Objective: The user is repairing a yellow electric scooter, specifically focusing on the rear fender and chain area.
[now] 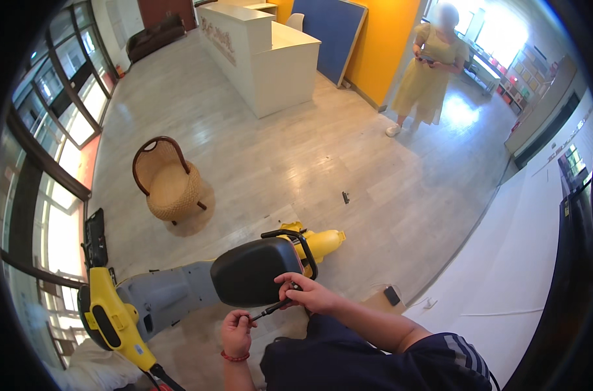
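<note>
My right hand point(312, 297) is closed around the thick black end of a slim, screwdriver-like tool point(269, 311). At its thin end, the fingers of my left hand point(236, 335) pinch the tip; whether a small part sits there is too small to tell. Both hands are in front of my body, beside the black seat point(254, 272) of a yellow and grey scooter point(179, 291). The scooter's handlebar end points left and its yellow tail point(326, 244) right, with a black grab rail point(309, 253) behind the seat. A red bracelet circles my left wrist.
A wicker chair point(170, 184) stands beyond the scooter. A small dark object point(346, 197) lies on the floor. To my right are a black charger-like box point(391, 295) and a cable by the white wall. Farther off are a white counter point(283, 78) and a standing person point(433, 72).
</note>
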A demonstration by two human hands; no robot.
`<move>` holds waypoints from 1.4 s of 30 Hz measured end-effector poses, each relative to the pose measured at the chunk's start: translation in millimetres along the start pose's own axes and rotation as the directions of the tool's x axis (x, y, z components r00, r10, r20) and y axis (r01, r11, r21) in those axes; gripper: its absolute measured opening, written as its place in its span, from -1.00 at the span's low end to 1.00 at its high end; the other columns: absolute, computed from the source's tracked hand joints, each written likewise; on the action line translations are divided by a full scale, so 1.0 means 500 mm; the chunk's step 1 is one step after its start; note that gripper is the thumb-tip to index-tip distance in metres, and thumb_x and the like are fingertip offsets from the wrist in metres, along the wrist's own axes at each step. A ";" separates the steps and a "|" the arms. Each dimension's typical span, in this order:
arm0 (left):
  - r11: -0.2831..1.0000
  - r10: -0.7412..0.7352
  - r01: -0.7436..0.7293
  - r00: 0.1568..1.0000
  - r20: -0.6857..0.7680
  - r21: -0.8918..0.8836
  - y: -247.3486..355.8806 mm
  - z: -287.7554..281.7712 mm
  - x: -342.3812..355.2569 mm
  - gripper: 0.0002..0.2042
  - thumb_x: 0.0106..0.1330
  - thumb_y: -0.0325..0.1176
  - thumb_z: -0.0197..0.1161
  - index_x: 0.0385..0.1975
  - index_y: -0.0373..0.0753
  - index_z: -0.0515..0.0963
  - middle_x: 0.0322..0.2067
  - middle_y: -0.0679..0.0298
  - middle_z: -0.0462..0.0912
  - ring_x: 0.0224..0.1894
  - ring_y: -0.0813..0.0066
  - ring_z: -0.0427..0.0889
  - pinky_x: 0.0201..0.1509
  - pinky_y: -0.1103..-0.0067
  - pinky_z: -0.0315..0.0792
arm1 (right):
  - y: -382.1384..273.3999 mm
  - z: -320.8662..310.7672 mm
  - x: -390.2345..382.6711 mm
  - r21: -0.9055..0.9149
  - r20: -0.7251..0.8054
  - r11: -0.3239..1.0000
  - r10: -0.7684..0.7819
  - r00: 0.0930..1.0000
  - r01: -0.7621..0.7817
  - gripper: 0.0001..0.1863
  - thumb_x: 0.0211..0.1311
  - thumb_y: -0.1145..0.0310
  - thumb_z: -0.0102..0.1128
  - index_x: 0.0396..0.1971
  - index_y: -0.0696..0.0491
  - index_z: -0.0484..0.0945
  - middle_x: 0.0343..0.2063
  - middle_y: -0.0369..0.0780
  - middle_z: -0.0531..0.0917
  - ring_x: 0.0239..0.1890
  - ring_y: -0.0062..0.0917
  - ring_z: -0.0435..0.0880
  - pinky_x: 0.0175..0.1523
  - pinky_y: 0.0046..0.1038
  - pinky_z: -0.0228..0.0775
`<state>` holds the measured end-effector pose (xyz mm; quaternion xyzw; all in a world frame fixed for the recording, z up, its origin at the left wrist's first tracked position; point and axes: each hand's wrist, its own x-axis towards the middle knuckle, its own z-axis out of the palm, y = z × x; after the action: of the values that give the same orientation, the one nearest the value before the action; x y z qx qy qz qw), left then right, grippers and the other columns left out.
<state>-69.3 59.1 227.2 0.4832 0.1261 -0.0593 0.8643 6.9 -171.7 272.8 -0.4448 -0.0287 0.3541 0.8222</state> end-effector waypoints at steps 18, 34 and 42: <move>0.942 -0.332 0.248 0.775 0.537 0.225 0.046 -0.026 0.151 -0.93 0.22 -0.53 0.05 -0.35 -0.36 0.44 -0.44 0.22 0.54 -0.41 0.52 0.54 -0.25 0.59 0.45 | 0.148 0.132 -0.095 -0.069 -0.674 0.898 -0.363 0.644 0.434 -0.65 0.19 0.56 -0.19 0.00 0.10 0.17 -0.34 -0.23 0.39 -0.27 -0.59 0.43 -0.05 -0.40 0.41; 0.728 -0.646 0.631 0.503 0.574 0.267 -0.028 -0.053 0.068 -0.89 0.21 -0.40 0.13 -0.39 -0.30 0.43 -0.52 0.26 0.51 -0.49 0.51 0.50 -0.39 0.63 0.40 | 0.308 0.248 -0.192 -0.384 -0.786 0.845 -0.510 0.349 0.372 -0.68 0.19 0.61 -0.24 -0.04 0.04 0.21 -0.36 -0.24 0.39 -0.34 -0.63 0.36 -0.18 -0.56 0.27; 0.790 -0.613 0.471 0.594 0.521 0.393 -0.060 -0.031 -0.004 -0.95 0.21 -0.49 0.10 -0.38 -0.32 0.43 -0.49 0.24 0.52 -0.46 0.52 0.52 -0.34 0.61 0.43 | 0.378 0.220 -0.255 -0.186 -0.896 0.864 -0.345 0.280 0.469 -0.75 0.21 0.58 -0.22 -0.10 0.12 0.27 -0.37 -0.26 0.42 -0.34 -0.67 0.37 -0.19 -0.61 0.28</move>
<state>-80.3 56.7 195.3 0.4632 -0.0328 -0.4904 0.7375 -233.4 -104.4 231.2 -0.4930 0.3305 -0.1668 0.7873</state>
